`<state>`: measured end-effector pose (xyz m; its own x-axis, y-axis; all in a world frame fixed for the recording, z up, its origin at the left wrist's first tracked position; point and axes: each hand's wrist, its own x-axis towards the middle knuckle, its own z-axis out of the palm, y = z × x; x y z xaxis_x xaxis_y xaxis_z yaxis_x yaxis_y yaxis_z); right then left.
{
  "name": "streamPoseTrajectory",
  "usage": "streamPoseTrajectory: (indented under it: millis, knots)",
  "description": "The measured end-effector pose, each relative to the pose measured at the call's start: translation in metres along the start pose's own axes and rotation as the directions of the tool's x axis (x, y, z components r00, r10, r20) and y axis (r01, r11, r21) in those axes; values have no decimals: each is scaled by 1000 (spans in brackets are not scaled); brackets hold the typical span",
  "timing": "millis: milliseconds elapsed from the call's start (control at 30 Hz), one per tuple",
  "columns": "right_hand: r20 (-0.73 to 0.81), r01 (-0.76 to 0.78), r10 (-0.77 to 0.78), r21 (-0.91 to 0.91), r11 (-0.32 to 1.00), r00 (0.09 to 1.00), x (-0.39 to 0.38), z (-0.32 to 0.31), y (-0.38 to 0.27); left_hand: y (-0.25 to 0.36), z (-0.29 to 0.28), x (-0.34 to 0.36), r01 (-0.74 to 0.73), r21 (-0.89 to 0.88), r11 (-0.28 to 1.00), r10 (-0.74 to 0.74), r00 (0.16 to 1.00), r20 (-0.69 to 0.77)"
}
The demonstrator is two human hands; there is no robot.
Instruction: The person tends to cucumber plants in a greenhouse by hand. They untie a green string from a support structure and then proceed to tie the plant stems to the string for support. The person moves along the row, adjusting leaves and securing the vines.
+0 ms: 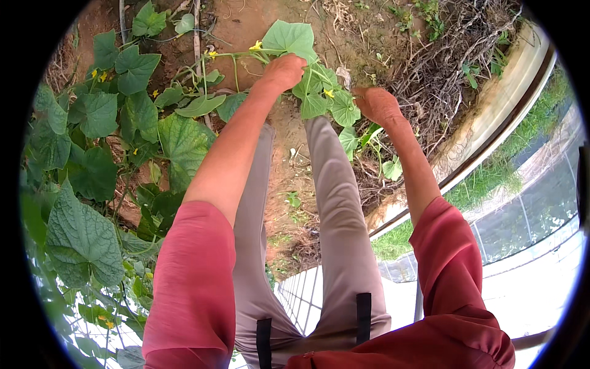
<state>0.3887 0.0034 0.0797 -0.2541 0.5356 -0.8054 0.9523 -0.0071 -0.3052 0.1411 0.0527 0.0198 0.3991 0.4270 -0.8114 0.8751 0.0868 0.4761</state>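
both arms stretch far out and down, the left hand (284, 69) closed with its fingers around the green vine (310, 77) among broad leaves (289, 38) and yellow flowers (255, 45), the right hand (376, 103) just right of it, its fingers hidden, grip unclear, above bare soil (246, 24).

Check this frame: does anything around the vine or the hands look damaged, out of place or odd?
Nothing stands out. Both hands, left hand and right hand, are in the green vine, whose leaves and yellow flowers look intact. The dry brown tangle beside it is dead growth on bare soil.
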Motion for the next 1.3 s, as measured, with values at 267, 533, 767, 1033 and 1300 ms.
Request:
streamPoseTrajectory:
  millis: [267, 533, 767, 1033, 1300]
  knots:
    - [-91, 11, 49, 562, 827, 995, 49, 9, -32, 9, -5, -34, -112, -81, 990, 97, 982, -163]
    - [15, -41, 42, 675, 737, 999, 21, -4, -35, 26, -14, -49, -103, -102, 989, 80, 975, -206]
    - [77, -200, 218, 752, 628, 973, 7, -30, -38, 33, -16, -77, -20, -117, 993, -13, 961, -278]
    - [-306, -212, 205, 11, 977, 930, -87, -85, 2, 69, -54, -182, 85, -302, 950, -197, 911, -363]
    - [-586, -87, 140, 117, 989, 798, -157, -201, -54, 106, -125, -349, -52, -505, 861, -244, 831, -501]
